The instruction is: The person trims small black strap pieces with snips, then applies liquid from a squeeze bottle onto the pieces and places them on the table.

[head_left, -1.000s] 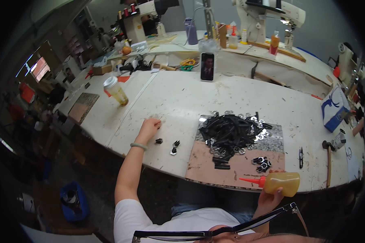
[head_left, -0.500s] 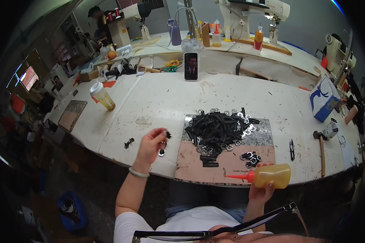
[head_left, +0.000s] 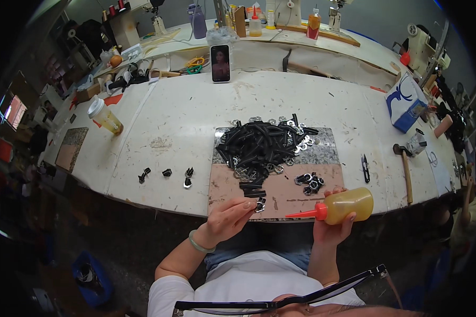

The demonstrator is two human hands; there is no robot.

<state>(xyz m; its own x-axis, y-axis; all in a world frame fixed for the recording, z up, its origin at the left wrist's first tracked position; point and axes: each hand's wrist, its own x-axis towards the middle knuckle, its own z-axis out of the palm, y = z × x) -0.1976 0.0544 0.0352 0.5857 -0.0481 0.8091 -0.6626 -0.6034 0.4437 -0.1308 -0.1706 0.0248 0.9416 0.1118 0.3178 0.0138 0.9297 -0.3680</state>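
Over the near edge of the board, my left hand point(head_left: 228, 221) pinches a small black strip with a silver ring point(head_left: 260, 205) between thumb and fingertips. My right hand point(head_left: 333, 228) is wrapped round a squeeze bottle point(head_left: 350, 206) of yellow liquid. The bottle lies nearly level, its red nozzle pointing left toward the pinched piece. Just beyond my left hand, several short black strips point(head_left: 252, 189) lie side by side. Behind them is a big heap of black strips point(head_left: 264, 140) mixed with silver rings. A smaller cluster of ringed black pieces point(head_left: 310, 183) sits near the bottle.
The board point(head_left: 280, 179) rests at the table's front edge. Left of it are small black pieces point(head_left: 166, 173) and a lidded cup point(head_left: 106, 116). A phone point(head_left: 220, 63) stands behind. At right are thread snips point(head_left: 365, 168), a hammer point(head_left: 406, 169) and a blue-and-white box point(head_left: 405, 103).
My left hand has moved right, from the bare table to the board, leaving a black piece behind and taking hold of a ringed strip. My right hand still holds the bottle. The view has shifted.
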